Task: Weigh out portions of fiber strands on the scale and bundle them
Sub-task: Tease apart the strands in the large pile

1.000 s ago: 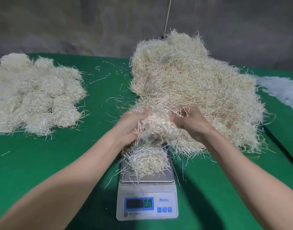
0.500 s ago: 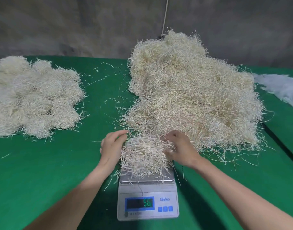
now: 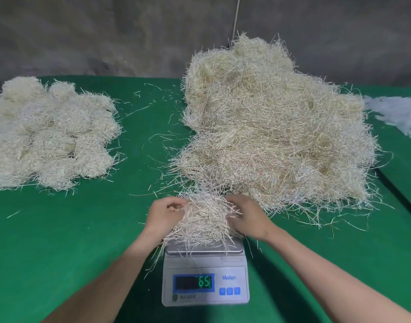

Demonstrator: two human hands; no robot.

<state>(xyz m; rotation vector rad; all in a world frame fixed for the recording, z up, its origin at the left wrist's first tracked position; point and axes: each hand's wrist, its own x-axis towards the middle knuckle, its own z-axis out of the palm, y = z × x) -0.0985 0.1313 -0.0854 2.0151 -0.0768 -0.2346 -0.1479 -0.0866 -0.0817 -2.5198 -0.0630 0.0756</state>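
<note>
Left hand: my left hand [image 3: 163, 212] is at the left side of the scale's pan, fingers curled into the strands and gripping that flank of the portion
Right hand: my right hand [image 3: 248, 217] mirrors it at the right side of the pan, fingers hooked into the same clump
Portion: the portion of fiber strands [image 3: 204, 222] is heaped on the pan between my hands, with a few strands drooping past its front left corner
Scale: the scale [image 3: 232, 262] shows what looks like 651 on its display [image 3: 194, 282]
Step in hand: I judge I am gathering the weighed portion; I should take my weight off the pan before I trust the figure, then squeeze evenly from both sides and tuck in the drooping strands
Loose heap: the loose heap [image 3: 276, 136] lies behind and right of the scale, its fringe just beside the portion; I should lift clear so nothing snags
Finished bundles: the bundles [image 3: 48, 136] lie well to the left of the scale, further back
</note>
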